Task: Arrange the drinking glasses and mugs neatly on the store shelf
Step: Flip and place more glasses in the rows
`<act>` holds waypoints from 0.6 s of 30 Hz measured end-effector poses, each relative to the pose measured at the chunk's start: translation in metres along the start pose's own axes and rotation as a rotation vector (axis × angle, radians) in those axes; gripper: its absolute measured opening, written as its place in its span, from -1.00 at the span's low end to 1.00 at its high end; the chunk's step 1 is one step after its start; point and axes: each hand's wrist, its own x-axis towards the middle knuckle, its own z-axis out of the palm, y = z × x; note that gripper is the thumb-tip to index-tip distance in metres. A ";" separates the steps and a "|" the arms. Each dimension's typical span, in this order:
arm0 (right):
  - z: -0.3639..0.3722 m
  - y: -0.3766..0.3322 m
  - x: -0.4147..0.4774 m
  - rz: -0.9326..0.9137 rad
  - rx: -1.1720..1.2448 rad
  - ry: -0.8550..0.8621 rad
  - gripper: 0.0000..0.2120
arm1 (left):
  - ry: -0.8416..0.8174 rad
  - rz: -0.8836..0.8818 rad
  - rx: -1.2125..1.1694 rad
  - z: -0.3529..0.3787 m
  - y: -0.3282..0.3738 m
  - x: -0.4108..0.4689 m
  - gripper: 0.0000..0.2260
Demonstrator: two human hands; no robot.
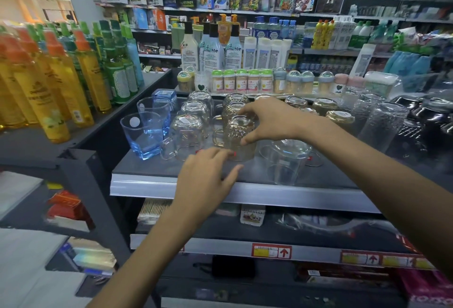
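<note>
On the dark shelf (pixel 152 168) stand upside-down glassware in rows. My right hand (pixel 269 119) grips the front amber patterned mug (pixel 235 133) from above, thumb on its near side and fingers over its base. More amber mugs (pixel 234 103) stand behind it. My left hand (pixel 208 177) hovers with fingers spread at the shelf's front, its fingertips near the mug's lower edge; touch is unclear. Clear mugs (pixel 186 133) form a column to the left, with blue square tumblers (pixel 144 133) upright beyond them. A clear glass (pixel 286 160) lies to the right.
Tall clear textured tumblers (pixel 382 126) and black items (pixel 431 121) fill the shelf's right side. Toothpick jars (pixel 242 80) and lotion bottles (pixel 210 50) stand behind. Yellow and green spray bottles (pixel 61 79) crowd the left shelf. A metal price rail (pixel 269 195) edges the shelf front.
</note>
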 end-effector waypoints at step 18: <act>0.010 0.003 0.004 0.036 0.073 0.015 -0.20 | 0.099 -0.046 -0.114 0.016 -0.009 -0.007 -0.78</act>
